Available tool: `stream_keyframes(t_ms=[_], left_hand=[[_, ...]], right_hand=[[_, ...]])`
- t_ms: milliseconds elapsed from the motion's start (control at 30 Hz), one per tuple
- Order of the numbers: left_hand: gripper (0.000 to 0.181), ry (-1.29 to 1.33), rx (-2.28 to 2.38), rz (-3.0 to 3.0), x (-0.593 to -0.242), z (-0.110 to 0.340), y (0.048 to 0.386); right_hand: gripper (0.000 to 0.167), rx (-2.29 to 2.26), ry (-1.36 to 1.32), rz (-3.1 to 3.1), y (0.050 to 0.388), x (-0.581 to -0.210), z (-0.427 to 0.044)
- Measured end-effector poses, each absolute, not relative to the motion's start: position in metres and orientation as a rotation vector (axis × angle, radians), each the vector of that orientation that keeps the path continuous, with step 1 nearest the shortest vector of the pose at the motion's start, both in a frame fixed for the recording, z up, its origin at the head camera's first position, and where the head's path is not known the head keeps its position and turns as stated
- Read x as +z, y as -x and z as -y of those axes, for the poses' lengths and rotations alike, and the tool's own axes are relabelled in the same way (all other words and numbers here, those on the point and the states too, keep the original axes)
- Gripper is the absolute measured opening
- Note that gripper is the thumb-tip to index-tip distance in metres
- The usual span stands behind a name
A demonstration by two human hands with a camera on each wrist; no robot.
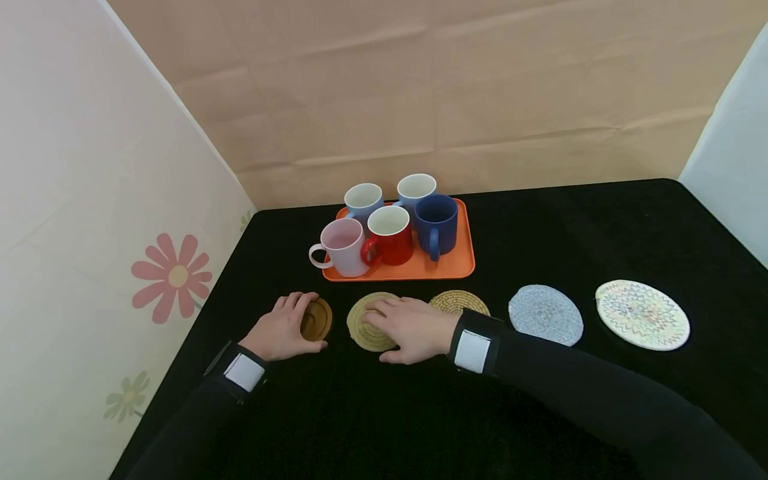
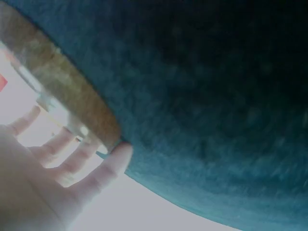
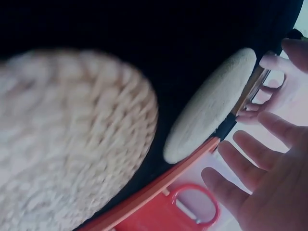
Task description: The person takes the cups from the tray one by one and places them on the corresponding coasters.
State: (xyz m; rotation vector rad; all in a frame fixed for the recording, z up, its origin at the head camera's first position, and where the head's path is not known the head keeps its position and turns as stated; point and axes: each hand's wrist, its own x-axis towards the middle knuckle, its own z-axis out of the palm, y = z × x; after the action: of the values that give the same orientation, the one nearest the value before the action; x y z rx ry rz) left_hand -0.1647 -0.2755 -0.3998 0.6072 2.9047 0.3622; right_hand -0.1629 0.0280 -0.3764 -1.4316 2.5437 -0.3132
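Observation:
At the left of the black table, my left hand [image 1: 287, 328] is spread around the left side of a small round brown coaster [image 1: 317, 320]. In the left wrist view its fingers [image 2: 98, 175] are nearly straight, with tips at the coaster's edge [image 2: 72, 86]. My right hand [image 1: 414, 327] is over a round beige coaster [image 1: 367, 333], its fingers extended and apart in the right wrist view. Whether they touch that coaster [image 3: 211, 106] cannot be told. Behind the right wrist, a woven straw coaster [image 1: 459, 301] is partly hidden.
An orange tray [image 1: 447, 267] at the back holds several mugs: pink [image 1: 345, 250], red [image 1: 393, 243], dark blue [image 1: 437, 227] and light blue ones [image 1: 364, 203]. Toward the right lie a pale blue round mat [image 1: 546, 315] and a white patterned mat [image 1: 642, 315]. A flowered wall [image 1: 180, 387] borders the left side.

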Motion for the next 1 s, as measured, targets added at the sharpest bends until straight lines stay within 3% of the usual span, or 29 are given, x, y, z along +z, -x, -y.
stream_keyframes(t_ms=[200,467,733,1000], left_hand=[[0.102,-0.574,0.336,-2.905,-0.389,0.275,0.168],[0.087,-0.562,0.443,-3.015,-0.367,0.273,0.176],[0.083,-0.532,0.513,-2.994,-0.363,0.27,0.179],[0.079,-0.493,0.527,-2.98,-0.37,0.271,0.181]], right_hand=[[0.069,-0.402,1.395,-2.582,0.171,-0.367,-0.053],[0.065,-0.364,1.26,-2.761,0.187,-0.358,-0.109],[0.062,-0.293,1.067,-2.91,0.2,-0.363,-0.153],[0.052,-0.388,0.605,-3.027,0.223,-0.38,-0.163]])
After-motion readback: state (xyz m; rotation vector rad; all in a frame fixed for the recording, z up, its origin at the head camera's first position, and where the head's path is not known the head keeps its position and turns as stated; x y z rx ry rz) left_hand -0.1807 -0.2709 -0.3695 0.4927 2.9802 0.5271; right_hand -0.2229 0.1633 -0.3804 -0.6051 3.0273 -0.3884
